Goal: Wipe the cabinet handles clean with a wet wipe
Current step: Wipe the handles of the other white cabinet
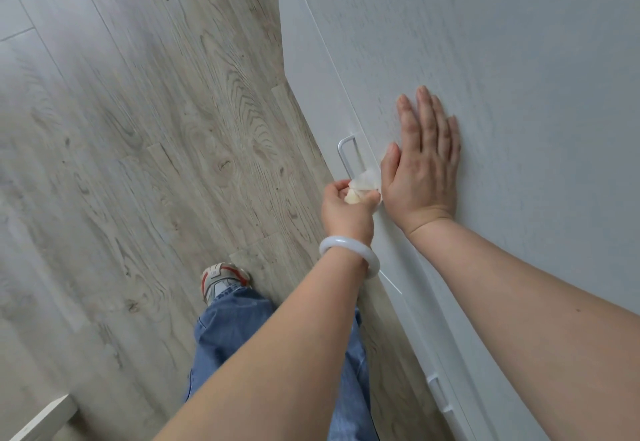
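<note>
A white cabinet door [485, 59] fills the right side of the head view. A slim metal bar handle [345, 154] stands out from its left edge. My left hand [346, 208], with a pale bangle on the wrist, grips a crumpled white wet wipe [363, 182] pressed around the lower end of that handle. My right hand [424, 160] lies flat on the door just right of the handle, fingers stretched and together, holding nothing. The wipe and my left hand hide the handle's lower part.
A second handle [438, 392] shows on a lower panel at the bottom right. Grey wood-look floor [138, 163] spreads to the left. My jeans leg and sneaker [223, 279] stand near the cabinet base. A white furniture corner [45, 420] pokes in at bottom left.
</note>
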Tool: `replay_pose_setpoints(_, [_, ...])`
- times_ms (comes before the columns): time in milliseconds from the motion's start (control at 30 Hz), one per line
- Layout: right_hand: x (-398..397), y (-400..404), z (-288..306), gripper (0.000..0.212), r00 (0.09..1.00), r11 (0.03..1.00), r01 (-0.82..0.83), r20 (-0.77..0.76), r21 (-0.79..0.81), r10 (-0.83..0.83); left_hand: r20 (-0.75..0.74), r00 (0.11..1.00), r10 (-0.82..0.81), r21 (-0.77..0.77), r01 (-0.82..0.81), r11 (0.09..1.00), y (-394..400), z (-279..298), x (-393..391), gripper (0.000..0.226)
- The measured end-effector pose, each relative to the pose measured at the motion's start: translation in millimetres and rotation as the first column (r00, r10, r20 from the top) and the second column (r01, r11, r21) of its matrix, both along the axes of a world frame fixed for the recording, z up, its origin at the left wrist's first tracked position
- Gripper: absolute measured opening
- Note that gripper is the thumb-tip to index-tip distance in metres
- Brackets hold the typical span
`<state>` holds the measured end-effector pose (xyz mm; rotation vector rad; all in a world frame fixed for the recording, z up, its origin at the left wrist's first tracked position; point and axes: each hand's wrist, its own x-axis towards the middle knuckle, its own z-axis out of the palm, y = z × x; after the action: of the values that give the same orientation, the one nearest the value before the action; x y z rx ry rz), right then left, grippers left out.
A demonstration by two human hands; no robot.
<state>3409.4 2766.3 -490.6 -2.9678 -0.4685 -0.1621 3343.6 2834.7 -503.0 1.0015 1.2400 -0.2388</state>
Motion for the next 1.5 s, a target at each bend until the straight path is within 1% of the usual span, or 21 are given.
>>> replay_pose_setpoints(133, [0,1,1,0.061,1.0,1.0,-0.006,-0.003,-0.002,0.006,-0.072,0.995,-0.072,0.017,0.074,0.997,6,0,10,0.032])
replay_pose_setpoints(200, [0,0,1,0.061,1.0,1.0,-0.004,0.001,-0.007,0.004,-0.127,0.967,-0.22,0.009,0.222,0.975,20,0,18,0.025])
replay_pose_setpoints(233, [0,0,1,0.06,1.0,1.0,-0.004,0.0,-0.003,0.004,-0.136,0.931,-0.337,0.019,0.343,0.939,27,1,21,0.025])
replay_pose_setpoints(300, [0,0,0,0.06,1.0,1.0,-0.006,-0.001,0.008,0.006,-0.146,0.797,-0.586,0.108,0.602,0.791,43,0,27,0.025])
replay_pose_setpoints(367, [0,0,0,0.06,1.0,1.0,-0.006,0.004,0.005,0.006,-0.17,0.703,-0.69,0.242,0.709,0.663,58,0,43,0.017])
replay_pose_setpoints(400, [0,0,0,0.059,1.0,1.0,-0.008,0.002,0.005,0.008,-0.181,0.701,-0.69,0.293,0.708,0.642,67,1,53,0.018])
replay_pose_setpoints(433, [0,0,0,0.059,1.0,1.0,-0.01,-0.001,0.008,0.01,-0.163,0.737,-0.656,0.305,0.67,0.677,76,4,64,0.023])
replay_pose_setpoints(500, [0,0,0,0.059,1.0,1.0,-0.01,-0.002,0.015,0.01,-0.081,0.824,-0.56,0.227,0.563,0.795,90,7,81,0.035])
replay_pose_setpoints(567, [-1,-1,1,0.06,1.0,1.0,-0.008,-0.006,0.017,0.008,-0.091,0.807,-0.584,0.243,0.586,0.773,86,13,75,0.038])
replay_pose_setpoints(600, [-1,-1,2,0.06,1.0,1.0,-0.008,-0.009,0.016,0.008,-0.08,0.831,-0.551,0.249,0.552,0.796,78,12,64,0.038])
replay_pose_setpoints(700, [0,0,2,0.061,1.0,1.0,-0.005,-0.012,0.004,0.005,-0.031,0.914,-0.404,0.077,0.405,0.911,50,8,21,0.04])
replay_pose_setpoints(767, [0,0,1,0.062,1.0,1.0,-0.005,-0.018,0.001,0.005,-0.037,0.909,-0.416,0.028,0.417,0.908,40,4,5,0.039])
replay_pose_setpoints(833, [0,0,1,0.062,1.0,1.0,-0.006,-0.02,0.001,0.006,-0.033,0.913,-0.406,0.046,0.407,0.912,45,1,12,0.039])
replay_pose_setpoints(933, [0,-1,1,0.061,1.0,1.0,-0.012,-0.021,0.011,0.013,-0.016,0.963,-0.268,0.076,0.269,0.96,72,4,42,0.041])
replay_pose_setpoints(1000, [0,0,1,0.06,1.0,1.0,-0.014,-0.017,0.017,0.014,-0.013,0.97,-0.242,0.104,0.242,0.965,82,5,53,0.04])
replay_pose_setpoints(1100, [0,-1,2,0.06,1.0,1.0,-0.013,-0.016,0.012,0.013,-0.027,0.978,-0.206,0.056,0.207,0.977,67,7,36,0.027])
replay_pose_setpoints(1200, [0,0,1,0.061,1.0,1.0,-0.009,-0.016,0.01,0.009,-0.068,0.944,-0.323,-0.074,0.318,0.945,39,10,0,0.015])
replay_pose_setpoints(1267, [0,0,1,0.06,1.0,1.0,-0.008,-0.011,0.012,0.008,-0.089,0.901,-0.426,-0.051,0.423,0.905,36,9,-10,0.009])
replay_pose_setpoints(1300, [-1,0,1,0.06,1.0,1.0,-0.011,-0.01,0.013,0.011,-0.098,0.904,-0.417,-0.009,0.418,0.908,41,8,-8,0.008])
replay_pose_setpoints(1400, [0,-1,1,0.059,1.0,1.0,-0.013,-0.006,0.019,0.013,-0.051,0.964,-0.262,0.076,0.266,0.961,71,8,21,0.013])
replay_pose_setpoints(1500, [-1,0,1,0.059,1.0,1.0,-0.014,-0.008,0.021,0.014,0.058,0.983,-0.174,0.042,0.172,0.984,92,15,49,0.018])
